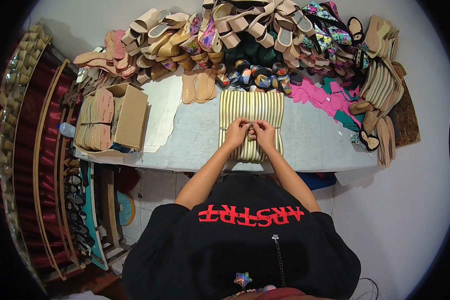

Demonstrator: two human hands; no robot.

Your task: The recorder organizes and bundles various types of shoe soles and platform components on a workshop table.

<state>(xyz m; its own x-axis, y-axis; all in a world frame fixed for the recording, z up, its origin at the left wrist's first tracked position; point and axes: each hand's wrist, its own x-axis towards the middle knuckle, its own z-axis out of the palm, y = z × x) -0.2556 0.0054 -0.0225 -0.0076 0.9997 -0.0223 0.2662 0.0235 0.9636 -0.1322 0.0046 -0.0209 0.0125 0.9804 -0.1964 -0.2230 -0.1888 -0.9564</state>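
Observation:
A bundle of shoe soles (251,102) stands on edge in front of me on the table, its cream and dark edges making stripes. Across its middle runs a thin dark cord (223,129), visible at both sides of the bundle. My left hand (237,131) and my right hand (263,134) meet over the top of the bundle. The fingers of both are bent and pinched together where the cord passes. The part of the cord between the fingertips is too small and covered to make out clearly.
On the pale table (195,135), a cardboard box (133,112) of banded insoles stands left, beside tan insoles (199,86). Sandals (175,37) pile along the back. Pink pieces (325,97) and more soles (383,90) lie right. A shoe rack (75,200) stands at left.

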